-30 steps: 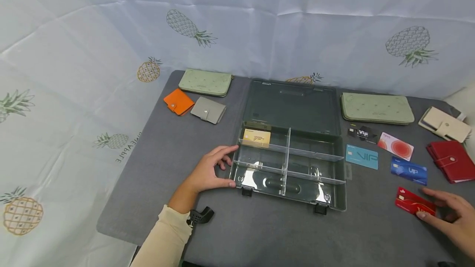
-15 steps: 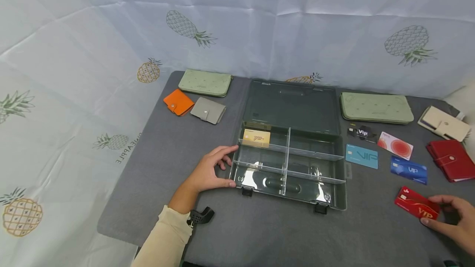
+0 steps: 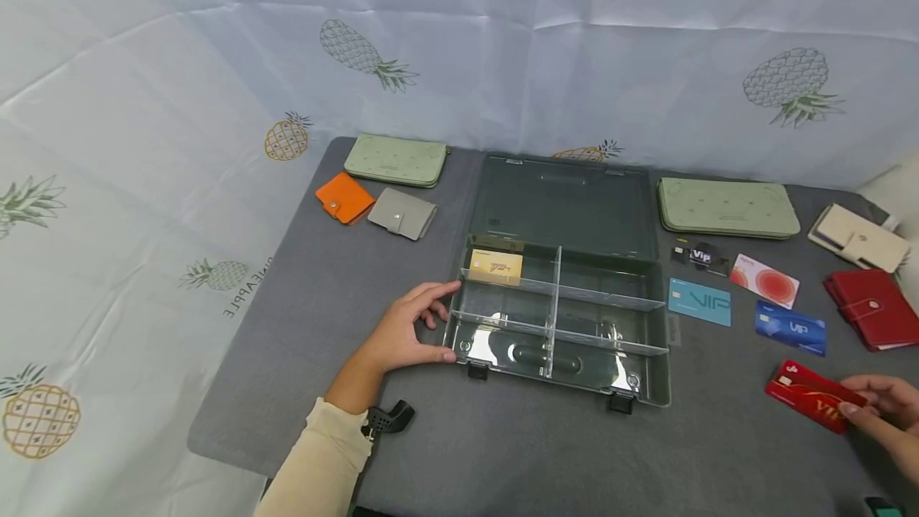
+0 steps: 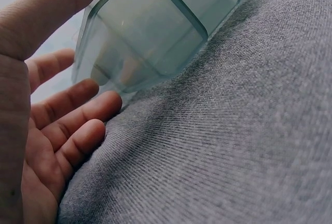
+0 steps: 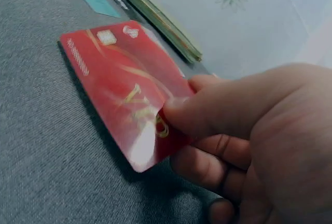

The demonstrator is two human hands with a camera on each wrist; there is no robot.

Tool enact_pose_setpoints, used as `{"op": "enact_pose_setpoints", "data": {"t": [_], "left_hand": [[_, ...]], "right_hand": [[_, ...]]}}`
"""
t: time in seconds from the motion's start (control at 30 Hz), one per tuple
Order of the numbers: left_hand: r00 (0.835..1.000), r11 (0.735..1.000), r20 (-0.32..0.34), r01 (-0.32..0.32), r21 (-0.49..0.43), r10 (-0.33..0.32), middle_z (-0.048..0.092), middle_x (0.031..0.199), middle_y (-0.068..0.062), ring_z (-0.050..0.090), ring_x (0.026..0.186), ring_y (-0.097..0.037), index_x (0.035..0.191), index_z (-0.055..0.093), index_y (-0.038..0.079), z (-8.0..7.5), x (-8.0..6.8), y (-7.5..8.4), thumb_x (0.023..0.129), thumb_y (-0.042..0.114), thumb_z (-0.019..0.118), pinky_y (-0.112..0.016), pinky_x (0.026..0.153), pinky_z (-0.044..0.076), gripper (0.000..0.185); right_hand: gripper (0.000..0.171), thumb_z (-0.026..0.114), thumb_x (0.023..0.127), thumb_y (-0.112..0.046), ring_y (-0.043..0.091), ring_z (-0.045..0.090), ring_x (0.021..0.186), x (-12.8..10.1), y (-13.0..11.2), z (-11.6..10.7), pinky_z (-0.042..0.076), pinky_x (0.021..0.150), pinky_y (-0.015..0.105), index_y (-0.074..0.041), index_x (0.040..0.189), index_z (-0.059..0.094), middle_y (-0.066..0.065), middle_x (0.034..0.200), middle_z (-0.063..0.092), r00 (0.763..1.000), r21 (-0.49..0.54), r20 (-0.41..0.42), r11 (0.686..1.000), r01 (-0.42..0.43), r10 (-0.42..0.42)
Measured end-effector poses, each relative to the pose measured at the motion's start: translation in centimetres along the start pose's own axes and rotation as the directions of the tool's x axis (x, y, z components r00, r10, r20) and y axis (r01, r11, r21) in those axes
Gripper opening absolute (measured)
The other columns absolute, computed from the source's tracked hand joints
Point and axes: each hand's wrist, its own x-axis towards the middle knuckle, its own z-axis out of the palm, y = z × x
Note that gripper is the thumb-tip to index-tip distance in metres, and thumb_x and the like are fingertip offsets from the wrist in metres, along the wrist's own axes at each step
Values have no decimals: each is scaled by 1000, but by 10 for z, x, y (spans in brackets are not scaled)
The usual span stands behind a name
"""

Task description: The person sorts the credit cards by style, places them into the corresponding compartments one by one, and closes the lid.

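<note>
A clear divided organiser box (image 3: 649,341) lies open in the middle of the grey mat, lid tipped back. A gold card (image 3: 495,266) sits in its far left compartment. My left hand (image 3: 409,329) rests against the box's left wall (image 4: 129,42), thumb near the front corner and fingers relaxed. At the right edge my right hand (image 3: 886,409) pinches a red VIP card (image 3: 807,401) between thumb and fingers; the right wrist view shows the red VIP card (image 5: 124,89) lifted at one end off the mat.
Loose cards lie right of the box: a teal card (image 3: 700,301), a blue card (image 3: 790,327), a white-and-red card (image 3: 764,281) and a black card (image 3: 700,257). Wallets ring the mat: green (image 3: 396,159), orange (image 3: 345,197), grey (image 3: 402,213), green (image 3: 728,207), cream (image 3: 857,238), red (image 3: 869,308).
My right hand went from lying flat over the red card to pinching it and has drawn it slightly right and toward me. The left hand has stayed on the box.
</note>
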Motion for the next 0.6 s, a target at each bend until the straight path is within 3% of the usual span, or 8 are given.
{"op": "enact_pose_setpoints", "data": {"t": [0.13,0.3,0.6], "left_hand": [[1000,1000,4,10,1,-10,62,138,-9,65,97,-19,159,53,13,0,0,-2,78,75,82,-31,80,55,106],[1000,1000,8,10,4,-10,62,137,-9,65,96,-18,159,53,14,1,0,-3,78,74,83,-32,80,55,105],[1000,1000,-1,-9,-11,9,61,139,-10,66,97,-20,159,52,13,0,1,-3,79,67,87,-32,79,56,103]], "right_hand": [[58,52,105,12,1,45,68,0,-2,0,32,57,21,-46,110,53,-25,80,56,1000,14,-15,1000,7,-7],[52,50,107,10,-6,50,75,2,-18,4,36,63,12,-42,111,57,-31,86,58,1000,68,-9,998,0,1],[46,52,104,15,-5,54,86,20,-79,16,43,69,4,-26,118,66,-30,102,63,997,158,-11,985,72,-71]]}}
